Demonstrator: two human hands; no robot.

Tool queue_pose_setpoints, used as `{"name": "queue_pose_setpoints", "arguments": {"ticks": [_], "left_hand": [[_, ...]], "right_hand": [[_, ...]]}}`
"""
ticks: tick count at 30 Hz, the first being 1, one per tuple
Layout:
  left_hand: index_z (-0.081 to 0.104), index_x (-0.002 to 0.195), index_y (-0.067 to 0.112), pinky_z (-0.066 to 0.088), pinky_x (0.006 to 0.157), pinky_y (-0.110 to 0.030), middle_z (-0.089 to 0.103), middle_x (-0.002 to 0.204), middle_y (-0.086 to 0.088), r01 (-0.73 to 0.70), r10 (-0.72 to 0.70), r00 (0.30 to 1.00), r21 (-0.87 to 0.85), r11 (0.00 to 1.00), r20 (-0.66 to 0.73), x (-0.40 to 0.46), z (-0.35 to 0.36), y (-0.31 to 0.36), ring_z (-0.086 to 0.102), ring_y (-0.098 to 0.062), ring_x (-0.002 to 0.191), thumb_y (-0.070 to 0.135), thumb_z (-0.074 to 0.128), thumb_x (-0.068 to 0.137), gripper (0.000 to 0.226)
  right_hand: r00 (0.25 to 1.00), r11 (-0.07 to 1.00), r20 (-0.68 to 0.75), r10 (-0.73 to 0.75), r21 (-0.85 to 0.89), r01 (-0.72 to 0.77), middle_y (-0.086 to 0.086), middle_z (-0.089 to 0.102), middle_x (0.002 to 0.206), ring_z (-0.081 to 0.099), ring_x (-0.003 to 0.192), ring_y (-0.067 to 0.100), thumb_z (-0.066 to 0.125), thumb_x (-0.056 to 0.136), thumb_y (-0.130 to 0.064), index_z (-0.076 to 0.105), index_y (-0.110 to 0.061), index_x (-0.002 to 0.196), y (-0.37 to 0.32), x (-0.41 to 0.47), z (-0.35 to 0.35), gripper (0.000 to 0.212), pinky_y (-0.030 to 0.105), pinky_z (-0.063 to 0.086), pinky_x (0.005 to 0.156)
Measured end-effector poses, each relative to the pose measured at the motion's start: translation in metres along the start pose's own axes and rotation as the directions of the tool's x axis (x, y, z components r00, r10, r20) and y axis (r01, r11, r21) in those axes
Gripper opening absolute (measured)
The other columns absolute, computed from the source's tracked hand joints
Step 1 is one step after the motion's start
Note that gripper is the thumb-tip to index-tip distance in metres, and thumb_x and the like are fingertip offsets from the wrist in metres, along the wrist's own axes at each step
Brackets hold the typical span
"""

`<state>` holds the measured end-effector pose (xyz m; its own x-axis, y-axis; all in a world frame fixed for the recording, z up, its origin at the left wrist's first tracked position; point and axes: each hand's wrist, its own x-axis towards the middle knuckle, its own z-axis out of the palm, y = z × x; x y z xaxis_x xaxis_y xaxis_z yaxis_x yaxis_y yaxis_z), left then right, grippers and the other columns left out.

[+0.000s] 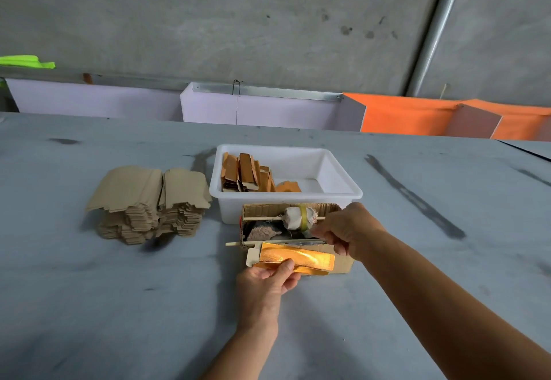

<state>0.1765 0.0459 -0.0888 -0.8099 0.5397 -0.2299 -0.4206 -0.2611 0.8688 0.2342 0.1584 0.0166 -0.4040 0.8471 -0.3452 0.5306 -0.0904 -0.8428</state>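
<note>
Location: middle of the bench (119,305), toward its near edge. Found there a gold card (298,255), long and flat, lying crosswise against the near wall of a cardboard box (343,266), with a pale tab showing at its left end. Pinched at its near left edge by the left hand (268,282): thumb pressed on top of the foil, remaining fingers curled beneath. Card raised or resting on the bench: cannot tell.

Right hand (348,230) at the right end of the box, fingers curled together. Closed, as far as visible, on the right end of the lower stick (238,243), which lies along the near rim of the box and pokes out past its left side. Exact contact partly hidden by the knuckles.

Across the open top of the box, an upper stick (259,218) carrying a white wad (295,218) bound with yellow tape. Dark, lumpy contents below; nature unclear.

Touching the far side of the box, a white tub (343,170), with folded pieces (247,173) of orange-brown card standing on edge in its left half and one more lying flat on its floor.

Left of the tub, toward the left edge of the bench and apart from both hands, a stack of brown card blanks (149,200), slightly fanned.
</note>
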Motion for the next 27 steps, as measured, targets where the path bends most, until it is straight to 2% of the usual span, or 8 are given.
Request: {"name": "queue_pose_setpoints", "arguments": {"ticks": [5, 10, 16, 19, 24, 27], "left_hand": [[0.067, 0.073, 0.001, 0.055, 0.050, -0.023, 0.070, 0.062, -0.009, -0.008, 0.008, 1.000, -0.005, 1.000, 0.002, 0.002, 0.000, -0.002, 0.067, -0.020, 0.052, -0.007, 0.070, 0.076, 0.010], [0.068, 0.071, 0.002, 0.055, 0.051, -0.023, 0.071, 0.062, -0.009, -0.013, 0.013, 1.000, 0.013, 1.000, -0.002, 0.002, -0.001, -0.004, 0.068, -0.021, 0.054, -0.005, 0.071, 0.077, 0.010], [0.068, 0.072, 0.002, 0.054, 0.052, -0.022, 0.071, 0.063, -0.010, -0.013, 0.013, 1.000, 0.023, 1.000, -0.005, 0.002, -0.001, -0.005, 0.069, -0.021, 0.057, -0.003, 0.072, 0.076, 0.007], [0.068, 0.075, -0.001, 0.054, 0.052, -0.021, 0.071, 0.063, -0.009, -0.008, 0.008, 1.000, 0.028, 1.000, -0.005, 0.002, -0.001, -0.006, 0.069, -0.021, 0.057, -0.002, 0.072, 0.075, 0.005], [0.067, 0.073, 0.001, 0.054, 0.052, -0.021, 0.071, 0.063, -0.008, 0.000, 0.002, 1.000, 0.053, 0.999, -0.026, 0.001, -0.002, -0.006, 0.070, -0.021, 0.058, 0.001, 0.073, 0.075, 0.006], [0.068, 0.075, 0.001, 0.054, 0.052, -0.021, 0.072, 0.065, -0.008, 0.000, 0.001, 1.000, 0.064, 0.998, -0.025, 0.000, -0.003, -0.007, 0.071, -0.021, 0.060, 0.002, 0.074, 0.075, 0.006]], "right_hand": [[1.000, 0.999, 0.005, -0.002, 0.052, 0.002, 0.006, 0.044, 0.050, 0.035, 0.035, 0.010, 0.073, 0.071, 0.007, 0.060, -0.001, 0.075, 0.013, -0.011, 0.001, 0.017, 0.014, 0.029, 0.034], [1.000, 0.992, -0.004, -0.006, 0.126, 0.007, 0.005, 0.041, 0.048, 0.034, 0.046, 0.013, 0.074, 0.072, 0.005, 0.052, -0.008, 0.063, 0.027, -0.020, 0.003, 0.027, 0.022, 0.030, 0.043], [1.000, 0.977, -0.001, -0.011, 0.213, 0.011, 0.008, 0.045, 0.057, 0.037, 0.051, 0.015, 0.077, 0.072, 0.002, 0.056, -0.009, 0.081, 0.038, -0.024, 0.007, 0.025, 0.024, 0.029, 0.044], [1.000, 0.972, -0.020, -0.022, 0.233, 0.026, 0.008, 0.049, 0.060, 0.041, 0.051, 0.015, 0.079, 0.072, -0.002, 0.056, -0.010, 0.092, 0.042, -0.023, 0.010, 0.031, 0.023, 0.033, 0.043], [0.998, 0.968, -0.047, -0.038, 0.248, 0.049, 0.011, 0.053, 0.068, 0.046, 0.053, 0.016, 0.078, 0.072, -0.001, 0.052, -0.015, 0.080, 0.048, -0.025, 0.014, 0.031, 0.020, 0.035, 0.040], [0.997, 0.964, -0.060, -0.049, 0.257, 0.063, 0.011, 0.055, 0.071, 0.048, 0.054, 0.015, 0.078, 0.073, -0.001, 0.052, -0.014, 0.083, 0.050, -0.026, 0.016, 0.030, 0.019, 0.036, 0.039]]}}
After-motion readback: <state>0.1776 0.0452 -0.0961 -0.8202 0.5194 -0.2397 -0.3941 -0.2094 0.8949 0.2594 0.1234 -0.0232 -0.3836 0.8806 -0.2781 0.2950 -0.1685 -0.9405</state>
